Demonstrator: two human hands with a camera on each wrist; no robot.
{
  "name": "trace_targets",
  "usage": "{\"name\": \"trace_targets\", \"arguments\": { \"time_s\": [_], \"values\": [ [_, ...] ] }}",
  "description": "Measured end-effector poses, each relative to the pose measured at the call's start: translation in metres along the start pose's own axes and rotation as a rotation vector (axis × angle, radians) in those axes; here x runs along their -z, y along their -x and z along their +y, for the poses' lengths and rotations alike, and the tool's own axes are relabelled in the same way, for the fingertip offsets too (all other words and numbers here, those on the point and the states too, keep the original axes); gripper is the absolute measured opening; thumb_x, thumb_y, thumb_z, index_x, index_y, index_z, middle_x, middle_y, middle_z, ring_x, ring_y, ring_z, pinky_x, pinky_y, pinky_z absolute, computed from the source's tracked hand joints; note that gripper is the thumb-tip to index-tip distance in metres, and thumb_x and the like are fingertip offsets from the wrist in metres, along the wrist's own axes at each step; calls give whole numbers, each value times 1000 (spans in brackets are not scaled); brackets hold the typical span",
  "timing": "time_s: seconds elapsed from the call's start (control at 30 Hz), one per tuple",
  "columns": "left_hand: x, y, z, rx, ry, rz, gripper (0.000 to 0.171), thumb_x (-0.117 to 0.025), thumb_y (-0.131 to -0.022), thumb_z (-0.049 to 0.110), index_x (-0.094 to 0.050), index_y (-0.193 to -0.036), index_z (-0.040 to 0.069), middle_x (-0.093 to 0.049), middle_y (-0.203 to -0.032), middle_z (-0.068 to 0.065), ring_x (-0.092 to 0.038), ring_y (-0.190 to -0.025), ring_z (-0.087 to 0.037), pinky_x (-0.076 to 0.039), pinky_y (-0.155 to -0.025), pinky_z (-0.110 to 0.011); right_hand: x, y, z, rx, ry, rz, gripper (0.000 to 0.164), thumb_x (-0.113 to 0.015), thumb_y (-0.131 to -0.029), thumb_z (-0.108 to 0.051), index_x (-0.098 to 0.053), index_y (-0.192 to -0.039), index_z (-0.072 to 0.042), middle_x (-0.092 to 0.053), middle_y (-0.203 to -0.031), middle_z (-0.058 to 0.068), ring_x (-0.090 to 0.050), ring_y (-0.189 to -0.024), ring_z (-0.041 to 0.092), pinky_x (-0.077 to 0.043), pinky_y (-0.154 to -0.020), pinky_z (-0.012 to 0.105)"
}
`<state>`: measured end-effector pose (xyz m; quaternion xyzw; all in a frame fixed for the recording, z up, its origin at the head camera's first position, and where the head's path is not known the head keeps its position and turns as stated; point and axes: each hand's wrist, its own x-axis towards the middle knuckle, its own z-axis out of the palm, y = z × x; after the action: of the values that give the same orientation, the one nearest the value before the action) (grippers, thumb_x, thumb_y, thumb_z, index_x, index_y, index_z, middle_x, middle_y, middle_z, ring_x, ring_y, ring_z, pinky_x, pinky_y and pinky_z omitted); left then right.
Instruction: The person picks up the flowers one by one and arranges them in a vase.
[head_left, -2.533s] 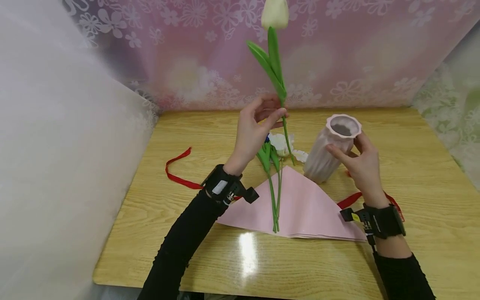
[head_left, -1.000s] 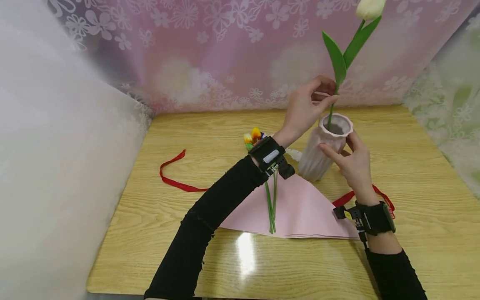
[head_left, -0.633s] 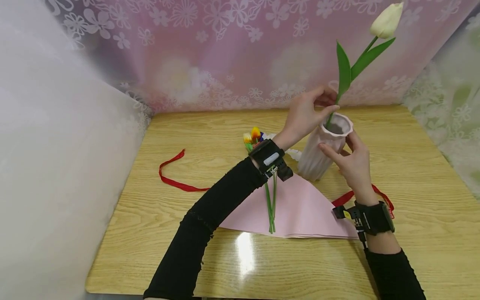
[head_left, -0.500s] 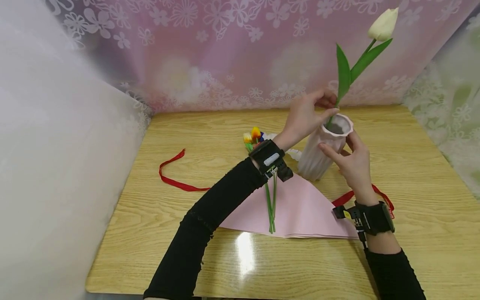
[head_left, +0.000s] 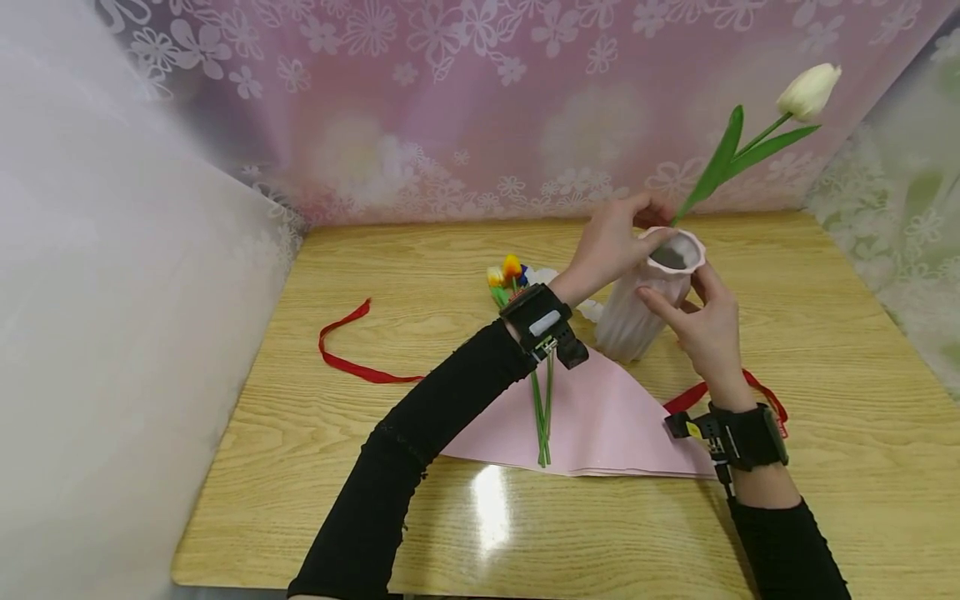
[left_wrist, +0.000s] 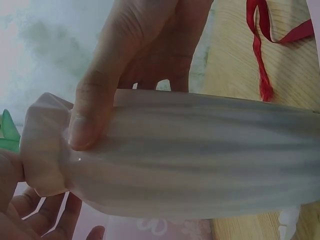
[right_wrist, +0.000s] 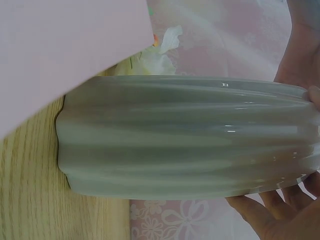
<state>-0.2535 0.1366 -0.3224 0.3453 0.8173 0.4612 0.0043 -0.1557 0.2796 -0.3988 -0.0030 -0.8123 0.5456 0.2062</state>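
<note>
A pale, ribbed vase (head_left: 637,312) with a scalloped rim leans to the right over the table. My right hand (head_left: 708,321) grips it just under the rim; in the left wrist view the thumb (left_wrist: 92,117) lies along the vase's side. At the vase mouth, my left hand (head_left: 611,246) pinches the stem of a white tulip (head_left: 810,92) with two green leaves. The tulip slants up to the right, and its lower stem is hidden behind the fingers and rim. In the right wrist view the vase (right_wrist: 190,137) fills the middle.
A folded pink paper sheet (head_left: 592,417) lies on the wooden table (head_left: 300,500), with more flower stems (head_left: 542,425) across it. Small orange and yellow blooms (head_left: 512,267) show past the left wrist. Red ribbon (head_left: 360,367) runs out on both sides of the paper.
My left hand has carried the tulip rightward from over the paper to the vase, then lowered it at the mouth. The bloom has tipped further right and down. My right hand keeps its grip.
</note>
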Motion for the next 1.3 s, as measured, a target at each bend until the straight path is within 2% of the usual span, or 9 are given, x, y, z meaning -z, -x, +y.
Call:
{"name": "trace_targets", "arguments": {
  "time_s": [0.4,0.8,1.1,1.3],
  "values": [
    [0,0,3,49,-36,-7,22,-73,-96,28,-70,-114,16,-71,-114,6,-64,-105,-3,-45,-84,-11,0,1,-1,11,13,2,68,-79,-89,-12,-50,-150,-21,-55,-144,1,-52,-120,11,-51,-90,16],
    [0,3,6,68,-8,-12,27,-78,-91,33,-70,-112,18,-71,-111,10,-64,-102,0,-46,-84,-10,0,1,1,33,0,1,69,-78,-89,-11,-49,-151,-22,-54,-145,2,-52,-121,12,-51,-87,12],
    [0,5,5,19,34,-7,25,-75,-93,33,-72,-114,19,-72,-112,9,-63,-104,0,-46,-84,-10,0,1,1,18,5,-3,69,-78,-90,-12,-49,-151,-25,-53,-146,0,-51,-121,11,-51,-88,13],
    [0,5,8,-8,33,4,24,-72,-96,32,-74,-117,20,-71,-115,9,-62,-107,1,-45,-85,-9,-1,0,3,39,7,-4,69,-78,-90,-10,-48,-151,-23,-52,-147,3,-51,-121,12,-51,-87,12]
  ]
}}
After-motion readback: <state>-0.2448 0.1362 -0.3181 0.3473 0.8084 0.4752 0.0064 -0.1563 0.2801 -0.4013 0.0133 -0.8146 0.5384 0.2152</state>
